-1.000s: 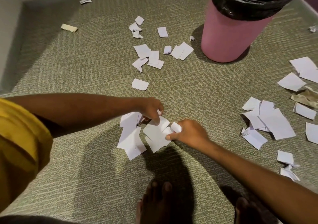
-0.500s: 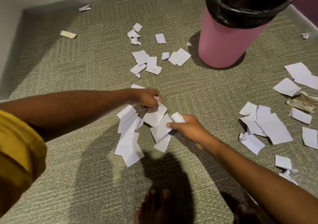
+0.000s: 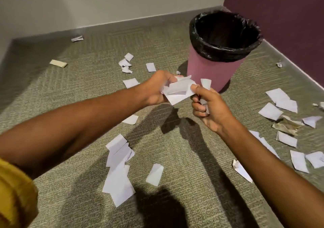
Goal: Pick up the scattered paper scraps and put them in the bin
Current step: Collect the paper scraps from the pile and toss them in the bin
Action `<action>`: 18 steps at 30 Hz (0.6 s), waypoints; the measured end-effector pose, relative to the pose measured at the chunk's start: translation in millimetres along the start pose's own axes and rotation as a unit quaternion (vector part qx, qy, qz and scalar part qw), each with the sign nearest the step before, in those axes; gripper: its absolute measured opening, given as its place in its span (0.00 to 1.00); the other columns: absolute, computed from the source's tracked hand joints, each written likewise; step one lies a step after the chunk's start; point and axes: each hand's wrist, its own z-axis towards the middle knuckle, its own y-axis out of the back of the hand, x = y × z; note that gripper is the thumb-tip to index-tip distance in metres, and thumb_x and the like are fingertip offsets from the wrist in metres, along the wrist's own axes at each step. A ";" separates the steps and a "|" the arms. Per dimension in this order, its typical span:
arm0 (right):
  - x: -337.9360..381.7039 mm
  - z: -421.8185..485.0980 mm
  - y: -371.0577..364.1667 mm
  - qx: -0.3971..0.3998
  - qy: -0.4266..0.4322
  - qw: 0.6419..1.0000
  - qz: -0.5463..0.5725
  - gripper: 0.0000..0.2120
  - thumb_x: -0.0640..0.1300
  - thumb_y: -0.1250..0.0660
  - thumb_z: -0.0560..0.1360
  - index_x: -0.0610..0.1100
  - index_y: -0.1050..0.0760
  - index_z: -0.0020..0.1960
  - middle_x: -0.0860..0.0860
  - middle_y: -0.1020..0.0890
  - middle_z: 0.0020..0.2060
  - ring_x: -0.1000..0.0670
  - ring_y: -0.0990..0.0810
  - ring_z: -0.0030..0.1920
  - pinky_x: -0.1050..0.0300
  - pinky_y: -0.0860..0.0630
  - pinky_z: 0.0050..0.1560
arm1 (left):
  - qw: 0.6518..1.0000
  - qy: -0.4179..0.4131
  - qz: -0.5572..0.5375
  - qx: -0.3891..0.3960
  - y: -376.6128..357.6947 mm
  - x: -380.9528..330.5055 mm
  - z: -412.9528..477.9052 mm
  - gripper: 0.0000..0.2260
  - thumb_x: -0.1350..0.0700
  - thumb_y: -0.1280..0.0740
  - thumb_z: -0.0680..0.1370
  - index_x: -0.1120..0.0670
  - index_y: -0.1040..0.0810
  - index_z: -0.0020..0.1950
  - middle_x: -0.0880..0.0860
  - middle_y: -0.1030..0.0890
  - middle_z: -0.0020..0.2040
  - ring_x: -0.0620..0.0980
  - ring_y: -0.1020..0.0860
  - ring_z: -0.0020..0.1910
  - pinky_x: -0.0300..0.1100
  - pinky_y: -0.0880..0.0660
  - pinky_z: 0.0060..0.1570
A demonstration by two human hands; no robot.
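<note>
Grip state: the left hand (image 3: pixel 157 87) curls its fingers round a bunch of paper scraps (image 3: pixel 177 91) at frame centre; the right hand (image 3: pixel 210 110) pinches the same bunch by thumb, other fingers curled round more. The bin (image 3: pixel 206 70) stands just behind, upper right. Loose scraps (image 3: pixel 119 184) lie on the carpet (image 3: pixel 70 91)

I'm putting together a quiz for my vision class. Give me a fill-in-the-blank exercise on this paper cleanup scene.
The pink bin is lined with a ____ bag.
The left hand and the right hand grip scraps that are ____ in colour.
The wall at the right of the view is ____.
Missing words: black; white; purple.
</note>
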 end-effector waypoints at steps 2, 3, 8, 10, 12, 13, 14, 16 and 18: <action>23.9 4.0 -3.8 0.001 0.031 0.999 0.012 0.07 0.43 0.30 0.81 0.44 0.27 0.55 0.48 0.27 0.38 0.57 0.37 0.25 0.64 0.46 0.21 | 0.998 -0.031 -0.045 0.002 -17.8 -16.9 -0.5 0.16 0.63 0.44 0.80 0.59 0.19 0.59 0.59 0.14 0.50 0.58 0.17 0.47 0.50 0.22 0.51; 35.7 5.2 -5.6 0.004 0.043 0.999 0.018 0.06 0.42 0.31 0.81 0.43 0.26 0.56 0.48 0.25 0.39 0.56 0.36 0.26 0.65 0.46 0.21 | 0.997 -0.046 -0.064 -0.001 -25.5 -24.7 0.6 0.15 0.63 0.44 0.80 0.59 0.19 0.57 0.59 0.14 0.48 0.58 0.17 0.47 0.50 0.21 0.51; 81.1 12.8 -4.2 -0.024 0.056 0.995 0.084 0.08 0.41 0.36 0.81 0.40 0.24 0.58 0.48 0.19 0.42 0.56 0.30 0.28 0.67 0.41 0.16 | 0.986 -0.089 -0.141 0.005 -61.3 -58.0 3.2 0.15 0.61 0.40 0.77 0.62 0.19 0.59 0.62 0.17 0.58 0.62 0.17 0.54 0.54 0.19 0.57; 94.8 16.7 -2.9 -0.042 0.055 0.990 0.121 0.07 0.40 0.37 0.80 0.41 0.24 0.56 0.48 0.19 0.43 0.55 0.29 0.29 0.67 0.41 0.17 | 0.982 -0.102 -0.158 0.005 -75.4 -70.3 4.9 0.11 0.60 0.40 0.78 0.62 0.20 0.54 0.63 0.15 0.54 0.64 0.15 0.54 0.55 0.18 0.57; 107.7 21.0 -2.6 -0.070 0.060 0.984 0.155 0.05 0.39 0.38 0.79 0.42 0.24 0.53 0.47 0.19 0.43 0.53 0.27 0.31 0.66 0.41 0.20 | 0.979 -0.107 -0.174 0.010 -91.3 -81.0 6.7 0.11 0.57 0.39 0.80 0.61 0.23 0.55 0.64 0.17 0.56 0.65 0.16 0.58 0.59 0.20 0.62; 114.4 23.8 -2.5 -0.084 0.063 0.980 0.168 0.05 0.38 0.38 0.79 0.42 0.24 0.51 0.47 0.19 0.42 0.53 0.27 0.30 0.65 0.42 0.21 | 0.977 -0.109 -0.184 0.013 -99.0 -85.9 9.0 0.11 0.55 0.39 0.81 0.61 0.24 0.55 0.64 0.18 0.56 0.65 0.16 0.57 0.58 0.20 0.62; 121.2 27.0 -2.5 -0.095 0.066 0.977 0.177 0.05 0.37 0.39 0.79 0.42 0.25 0.50 0.47 0.20 0.40 0.52 0.27 0.28 0.65 0.41 0.22 | 0.975 -0.110 -0.191 0.016 -106.1 -90.1 11.6 0.11 0.52 0.40 0.82 0.60 0.24 0.53 0.63 0.18 0.53 0.65 0.17 0.54 0.56 0.20 0.58; 134.8 33.6 -2.9 -0.108 0.075 0.973 0.188 0.06 0.36 0.41 0.79 0.41 0.25 0.52 0.47 0.20 0.40 0.52 0.27 0.27 0.63 0.39 0.23 | 0.972 -0.105 -0.209 0.025 -118.3 -97.2 18.5 0.17 0.47 0.41 0.84 0.62 0.23 0.54 0.63 0.18 0.50 0.64 0.18 0.50 0.55 0.21 0.54; 147.9 40.3 -3.3 -0.127 0.079 0.970 0.194 0.08 0.36 0.40 0.78 0.40 0.25 0.55 0.44 0.18 0.45 0.50 0.25 0.30 0.62 0.34 0.26 | 0.967 -0.103 -0.228 0.043 -127.3 -103.6 25.2 0.26 0.44 0.41 0.85 0.65 0.22 0.66 0.67 0.17 0.60 0.66 0.18 0.57 0.58 0.22 0.59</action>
